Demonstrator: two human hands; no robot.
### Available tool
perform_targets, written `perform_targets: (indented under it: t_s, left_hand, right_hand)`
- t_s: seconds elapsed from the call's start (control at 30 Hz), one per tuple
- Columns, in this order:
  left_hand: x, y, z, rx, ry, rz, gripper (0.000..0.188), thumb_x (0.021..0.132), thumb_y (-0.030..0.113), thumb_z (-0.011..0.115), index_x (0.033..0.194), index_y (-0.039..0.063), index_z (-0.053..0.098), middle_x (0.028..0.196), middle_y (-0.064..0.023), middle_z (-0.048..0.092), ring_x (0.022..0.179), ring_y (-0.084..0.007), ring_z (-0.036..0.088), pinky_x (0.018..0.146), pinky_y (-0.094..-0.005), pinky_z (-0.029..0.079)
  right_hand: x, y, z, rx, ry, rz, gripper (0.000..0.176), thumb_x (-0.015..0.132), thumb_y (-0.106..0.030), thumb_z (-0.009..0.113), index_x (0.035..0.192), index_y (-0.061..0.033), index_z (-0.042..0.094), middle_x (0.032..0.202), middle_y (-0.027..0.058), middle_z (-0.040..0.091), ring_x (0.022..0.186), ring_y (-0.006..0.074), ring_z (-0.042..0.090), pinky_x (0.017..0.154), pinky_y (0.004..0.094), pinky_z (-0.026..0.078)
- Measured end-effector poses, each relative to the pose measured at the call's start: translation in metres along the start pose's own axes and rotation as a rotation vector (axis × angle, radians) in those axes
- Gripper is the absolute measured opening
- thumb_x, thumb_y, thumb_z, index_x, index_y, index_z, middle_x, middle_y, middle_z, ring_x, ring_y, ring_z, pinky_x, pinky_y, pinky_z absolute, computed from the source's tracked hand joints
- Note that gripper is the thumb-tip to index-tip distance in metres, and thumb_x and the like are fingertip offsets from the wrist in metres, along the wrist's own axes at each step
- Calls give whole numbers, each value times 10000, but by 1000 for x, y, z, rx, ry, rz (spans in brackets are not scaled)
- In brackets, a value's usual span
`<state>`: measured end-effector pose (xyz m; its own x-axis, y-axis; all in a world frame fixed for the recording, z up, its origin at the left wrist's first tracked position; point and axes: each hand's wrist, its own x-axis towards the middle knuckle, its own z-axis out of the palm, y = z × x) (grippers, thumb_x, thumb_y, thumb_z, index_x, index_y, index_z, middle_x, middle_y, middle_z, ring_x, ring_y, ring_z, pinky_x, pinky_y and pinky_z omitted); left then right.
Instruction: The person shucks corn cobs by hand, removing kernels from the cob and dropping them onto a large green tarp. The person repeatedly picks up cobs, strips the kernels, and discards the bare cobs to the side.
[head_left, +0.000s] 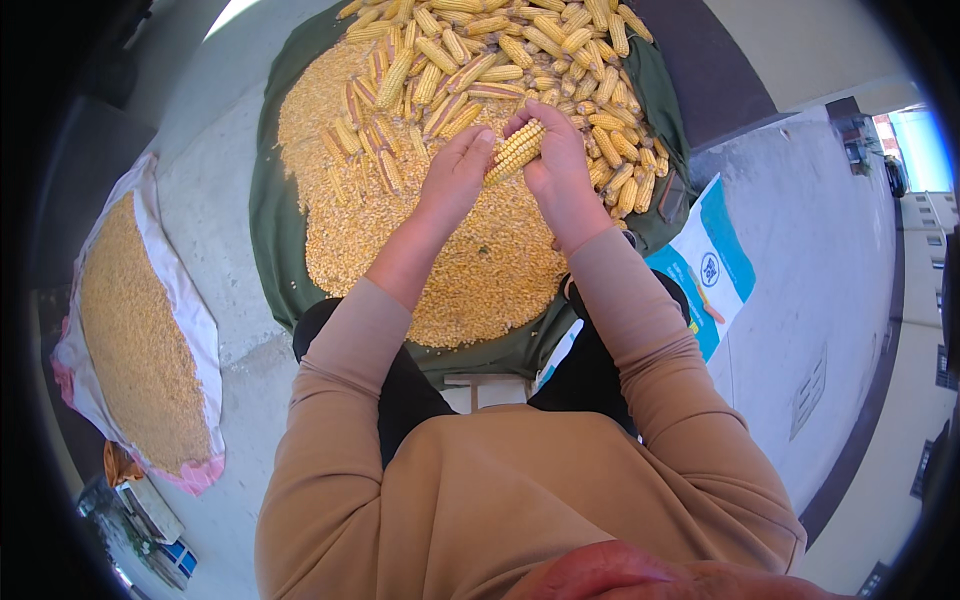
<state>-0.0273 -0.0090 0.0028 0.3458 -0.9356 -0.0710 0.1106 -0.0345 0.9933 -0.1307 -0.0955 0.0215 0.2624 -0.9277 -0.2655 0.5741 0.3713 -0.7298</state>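
Between my two hands is a yellow corn cob (515, 154), tilted with its upper end to the right. My left hand (459, 165) grips its lower left end, with the thumb on top. Around the upper right end curl the fingers of my right hand (556, 154). A strip of reddish core shows along the cob's left side. Below both hands spreads a heap of loose corn kernels (480, 259). Beyond it lie cobs with some rows stripped (448, 114), and a pile of full cobs (600, 90) reaches to the right.
A dark green cloth (277, 240) lies under the corn on the concrete floor (217, 187). To the left, a white and pink sheet (191, 300) holds more grain (142, 337). A printed white and teal sack (712, 262) lies at the right. A dark tool (670, 196) rests on the cloth's right edge.
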Motion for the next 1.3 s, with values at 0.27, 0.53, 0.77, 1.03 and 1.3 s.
perform_targets:
  t_s: [0.27,0.53,0.77,1.03,1.3]
  left_hand:
    - [-7,13,8,-80,119,-254,585,1002,494,298,1041,-14,585,991,-132,605,857,-186,570,772,-315,464]
    - [-8,-1,6,-712,240,-380,487,995,464,343,963,31,563,953,-120,574,908,-200,564,774,-352,476]
    - [11,-16,6,-768,286,-547,493,996,452,349,945,22,584,951,-86,562,869,-183,524,744,-353,451]
    - [2,-9,16,-588,302,-376,529,993,457,361,970,-21,588,862,-119,575,780,-188,535,681,-352,452]
    - [8,-9,10,-680,244,-541,531,985,490,359,895,19,585,743,-66,541,666,-147,487,610,-316,429]
  right_hand:
    - [-39,43,18,-377,-92,-40,236,890,-222,620,891,13,628,863,71,613,825,160,561,769,280,453]
    - [-49,67,6,-721,-215,-446,203,836,-155,610,918,29,631,974,132,654,909,201,598,860,316,452]
    - [-44,47,11,-643,-214,-304,184,854,-151,595,891,29,617,916,89,639,858,147,569,810,289,452]
    - [-43,59,7,-650,-109,-342,187,844,-176,600,798,5,590,808,47,591,748,107,503,667,265,423]
    - [-29,35,3,-452,-110,-171,153,856,-145,586,792,-6,587,781,57,570,742,145,514,714,264,414]
